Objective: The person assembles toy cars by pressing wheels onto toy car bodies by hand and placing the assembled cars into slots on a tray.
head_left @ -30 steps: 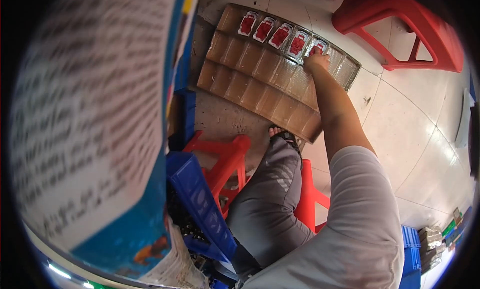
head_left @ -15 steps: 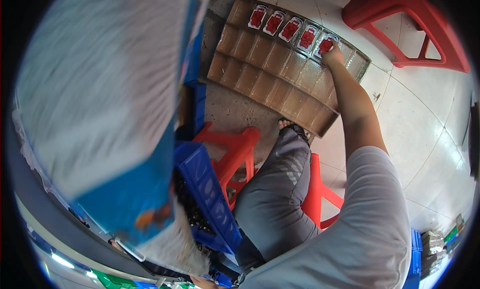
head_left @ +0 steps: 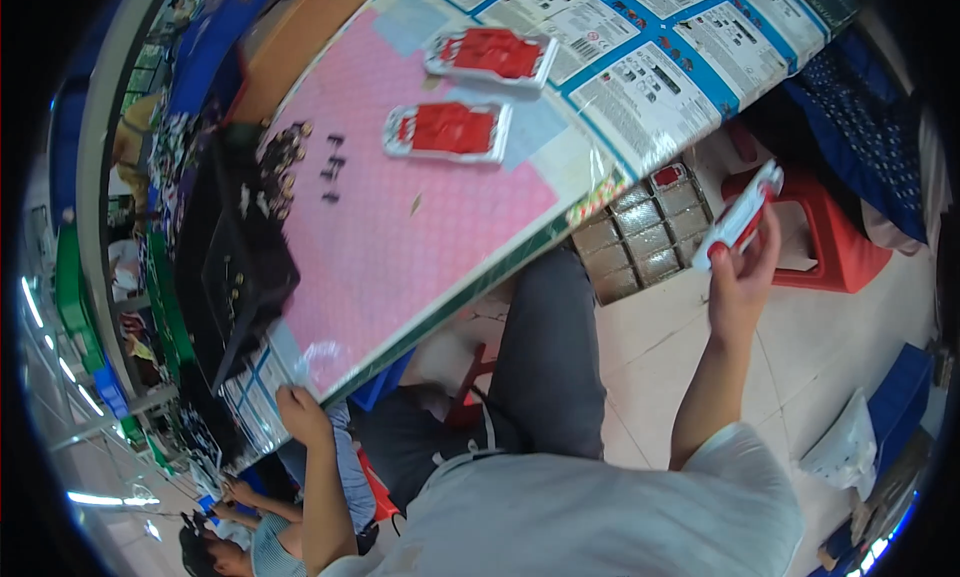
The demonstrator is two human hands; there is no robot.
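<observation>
Right hand: grips red-and-white part
Left hand: at table edge
Pink sheet: two similar parts atop

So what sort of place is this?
Probably a toy assembly workshop: what look like red-and-white toy-car bodies and small black parts lie on a pink-topped workbench, and another person is nearby.

I record the held piece as red and white, likewise the two tabletop pieces; matting, pink; sheeting, white panels banded blue; bin, black; stool, red; fabric, dark blue, pale-dotted.
</observation>
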